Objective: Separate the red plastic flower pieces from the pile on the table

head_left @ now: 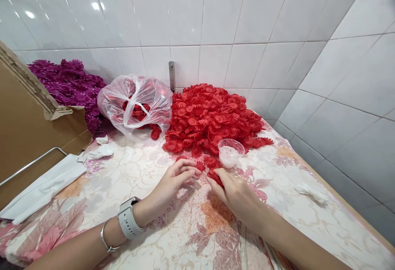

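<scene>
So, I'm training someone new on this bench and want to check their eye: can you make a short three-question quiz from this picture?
1. True or false: the plastic bag sits between the purple flowers and the red flower pile.
2. The clear cup stands closest to: (a) the purple flowers, (b) the plastic bag, (c) the red flower pile.
3. Fill the gap: the right hand holds petals coloured ____.

Key: 1 true; 2 c; 3 red.
</scene>
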The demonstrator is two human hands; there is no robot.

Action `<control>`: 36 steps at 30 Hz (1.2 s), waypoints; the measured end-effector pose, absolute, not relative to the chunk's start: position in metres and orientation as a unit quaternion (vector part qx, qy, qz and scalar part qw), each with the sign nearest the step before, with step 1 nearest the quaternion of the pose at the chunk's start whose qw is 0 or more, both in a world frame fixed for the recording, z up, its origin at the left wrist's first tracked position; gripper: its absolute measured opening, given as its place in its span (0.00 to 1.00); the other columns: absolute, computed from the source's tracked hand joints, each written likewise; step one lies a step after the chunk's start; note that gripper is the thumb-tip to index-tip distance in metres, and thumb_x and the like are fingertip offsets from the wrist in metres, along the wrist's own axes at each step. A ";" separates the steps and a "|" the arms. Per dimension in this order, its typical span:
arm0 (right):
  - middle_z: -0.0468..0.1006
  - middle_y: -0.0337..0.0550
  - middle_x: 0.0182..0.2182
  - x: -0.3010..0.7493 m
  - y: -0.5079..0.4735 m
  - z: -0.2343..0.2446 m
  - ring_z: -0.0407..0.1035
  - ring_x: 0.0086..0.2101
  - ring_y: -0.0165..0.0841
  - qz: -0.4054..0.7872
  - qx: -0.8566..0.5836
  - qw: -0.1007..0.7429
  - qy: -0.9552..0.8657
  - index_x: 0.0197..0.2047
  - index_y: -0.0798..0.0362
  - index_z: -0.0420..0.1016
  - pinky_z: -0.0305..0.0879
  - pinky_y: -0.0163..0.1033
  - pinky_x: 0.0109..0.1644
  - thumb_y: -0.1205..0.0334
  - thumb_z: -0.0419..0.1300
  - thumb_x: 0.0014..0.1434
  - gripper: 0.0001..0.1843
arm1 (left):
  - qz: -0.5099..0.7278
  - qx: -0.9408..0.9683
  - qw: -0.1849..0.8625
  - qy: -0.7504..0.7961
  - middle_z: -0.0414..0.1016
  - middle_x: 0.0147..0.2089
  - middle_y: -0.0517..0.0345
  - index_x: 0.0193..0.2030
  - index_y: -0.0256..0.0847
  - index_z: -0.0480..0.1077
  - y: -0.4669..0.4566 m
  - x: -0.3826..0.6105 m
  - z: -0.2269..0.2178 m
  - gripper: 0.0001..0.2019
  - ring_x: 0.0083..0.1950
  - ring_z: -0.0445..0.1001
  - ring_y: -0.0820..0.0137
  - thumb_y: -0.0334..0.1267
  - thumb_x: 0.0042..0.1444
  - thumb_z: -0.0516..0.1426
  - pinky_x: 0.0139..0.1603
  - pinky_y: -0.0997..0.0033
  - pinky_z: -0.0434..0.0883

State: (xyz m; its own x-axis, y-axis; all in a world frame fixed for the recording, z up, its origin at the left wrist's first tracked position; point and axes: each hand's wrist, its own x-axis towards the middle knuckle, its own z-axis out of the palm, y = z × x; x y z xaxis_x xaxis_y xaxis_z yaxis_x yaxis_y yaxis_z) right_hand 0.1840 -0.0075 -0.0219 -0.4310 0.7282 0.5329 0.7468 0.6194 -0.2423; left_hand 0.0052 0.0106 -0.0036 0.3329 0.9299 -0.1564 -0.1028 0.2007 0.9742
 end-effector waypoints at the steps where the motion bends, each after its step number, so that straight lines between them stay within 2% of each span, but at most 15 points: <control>1: 0.68 0.39 0.19 0.184 -0.007 -0.023 0.63 0.18 0.28 -0.017 -0.440 0.304 -0.845 0.32 0.55 0.65 0.54 0.33 0.22 0.59 0.40 0.66 0.17 | 0.396 0.493 0.651 0.421 0.71 0.38 0.58 0.38 0.41 0.67 0.011 0.005 -0.004 0.08 0.37 0.70 0.72 0.39 0.51 0.58 0.37 0.72 0.65; 5: 0.64 0.38 0.17 0.186 -0.003 -0.028 0.59 0.16 0.27 -0.040 -0.453 0.283 -0.844 0.30 0.55 0.65 0.50 0.33 0.20 0.59 0.36 0.67 0.22 | 0.394 0.491 0.647 0.430 0.71 0.38 0.58 0.38 0.40 0.67 0.011 0.007 -0.004 0.09 0.37 0.70 0.72 0.39 0.50 0.58 0.37 0.72 0.65; 9: 0.68 0.43 0.19 0.184 -0.001 -0.026 0.61 0.17 0.29 -0.022 -0.454 0.289 -0.843 0.27 0.54 0.65 0.50 0.35 0.20 0.58 0.31 0.66 0.27 | 0.378 0.495 0.661 0.419 0.71 0.38 0.58 0.38 0.40 0.67 0.009 0.008 -0.003 0.09 0.37 0.69 0.72 0.39 0.51 0.57 0.38 0.72 0.65; 11: 0.67 0.41 0.17 0.180 -0.003 -0.021 0.61 0.17 0.29 0.087 -0.486 0.306 -0.814 0.23 0.52 0.62 0.52 0.34 0.21 0.55 0.34 0.66 0.25 | 0.359 0.508 0.672 0.403 0.71 0.38 0.57 0.39 0.40 0.68 0.007 0.009 -0.002 0.09 0.39 0.69 0.72 0.40 0.52 0.57 0.39 0.72 0.66; 13: 0.63 0.36 0.11 0.175 -0.006 -0.018 0.60 0.13 0.27 0.269 -0.520 0.307 -0.751 0.20 0.51 0.58 0.54 0.32 0.19 0.51 0.37 0.64 0.25 | 0.344 0.530 0.672 0.387 0.71 0.41 0.55 0.41 0.40 0.69 0.005 0.008 -0.002 0.10 0.41 0.69 0.70 0.40 0.52 0.57 0.39 0.72 0.66; 16: 0.60 0.33 0.08 0.168 -0.010 -0.017 0.56 0.08 0.25 0.505 -0.523 0.306 -0.614 0.19 0.51 0.56 0.50 0.29 0.10 0.44 0.38 0.62 0.27 | 0.335 0.563 0.665 0.359 0.71 0.44 0.53 0.44 0.40 0.70 0.004 0.008 -0.005 0.12 0.43 0.69 0.68 0.40 0.53 0.57 0.40 0.70 0.67; 21: 0.61 0.33 0.06 0.161 -0.011 -0.017 0.55 0.06 0.24 0.674 -0.475 0.314 -0.470 0.16 0.54 0.60 0.47 0.26 0.06 0.40 0.42 0.58 0.30 | 0.342 0.551 0.684 0.333 0.73 0.41 0.51 0.45 0.39 0.69 0.006 0.007 -0.011 0.14 0.42 0.71 0.68 0.38 0.52 0.59 0.42 0.68 0.67; 25: 0.60 0.34 0.05 0.157 -0.012 -0.014 0.55 0.05 0.23 0.747 -0.451 0.280 -0.401 0.17 0.56 0.63 0.46 0.25 0.06 0.41 0.37 0.60 0.33 | 0.333 0.527 0.716 0.315 0.73 0.30 0.56 0.41 0.36 0.71 0.003 0.009 -0.008 0.10 0.33 0.72 0.72 0.37 0.52 0.58 0.37 0.71 0.67; 29: 0.64 0.35 0.08 0.158 -0.012 -0.011 0.59 0.07 0.24 0.758 -0.448 0.252 -0.402 0.25 0.57 0.67 0.48 0.25 0.08 0.42 0.34 0.61 0.33 | 0.334 0.483 0.743 0.321 0.70 0.26 0.59 0.35 0.35 0.70 0.001 0.010 -0.006 0.07 0.25 0.67 0.78 0.37 0.51 0.59 0.27 0.78 0.63; 31: 0.66 0.37 0.10 0.163 -0.011 -0.003 0.62 0.09 0.26 0.724 -0.462 0.239 -0.453 0.25 0.57 0.67 0.50 0.26 0.09 0.41 0.36 0.61 0.32 | 0.350 0.456 0.752 0.322 0.70 0.28 0.59 0.33 0.35 0.69 0.000 0.010 -0.006 0.07 0.27 0.69 0.78 0.36 0.50 0.60 0.30 0.77 0.65; 34: 0.70 0.39 0.15 0.182 -0.002 0.021 0.66 0.15 0.27 0.575 -0.502 0.261 -0.591 0.23 0.56 0.66 0.58 0.29 0.16 0.46 0.47 0.59 0.24 | 0.369 0.379 0.779 0.336 0.69 0.30 0.62 0.32 0.38 0.64 0.000 0.009 -0.006 0.08 0.33 0.74 0.71 0.37 0.50 0.60 0.39 0.67 0.69; 36: 0.75 0.42 0.22 0.198 0.011 0.040 0.70 0.23 0.30 0.389 -0.538 0.316 -0.678 0.27 0.56 0.70 0.65 0.34 0.26 0.52 0.54 0.56 0.15 | 0.379 0.334 0.790 0.347 0.69 0.30 0.63 0.32 0.40 0.61 0.001 0.007 -0.007 0.09 0.36 0.76 0.66 0.37 0.51 0.59 0.42 0.60 0.70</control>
